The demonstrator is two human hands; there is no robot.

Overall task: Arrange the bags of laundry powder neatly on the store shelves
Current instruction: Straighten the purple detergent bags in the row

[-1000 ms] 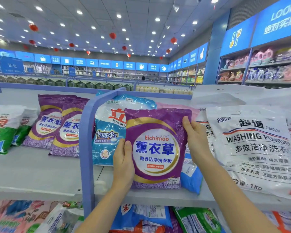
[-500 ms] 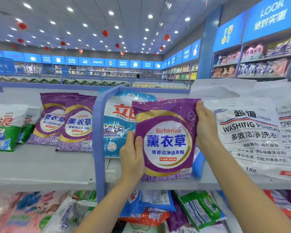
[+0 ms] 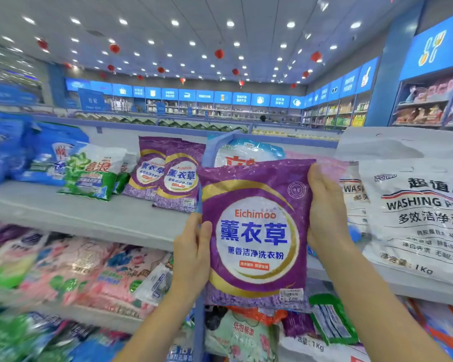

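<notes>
I hold a purple Eichimoo powder bag (image 3: 256, 231) upright in the air in front of the blue shelf divider (image 3: 199, 325). My left hand (image 3: 191, 254) grips its lower left edge, thumb on the front. My right hand (image 3: 324, 207) grips its upper right edge. Two matching purple bags (image 3: 168, 173) lean on the grey top shelf (image 3: 89, 215) left of the divider. A blue-white bag (image 3: 246, 152) stands behind the held one.
Green-white bags (image 3: 94, 171) and blue bags (image 3: 37, 155) lie further left on the top shelf. Large white washing powder bags (image 3: 416, 218) fill the right section. Mixed bags (image 3: 71, 270) crowd the lower shelves. Store aisles and wall shelves stretch behind.
The purple bag has come off the right shelf section, toward me and leftward, and now hangs in front of the divider. My view has turned left, revealing blue bags at the far left.
</notes>
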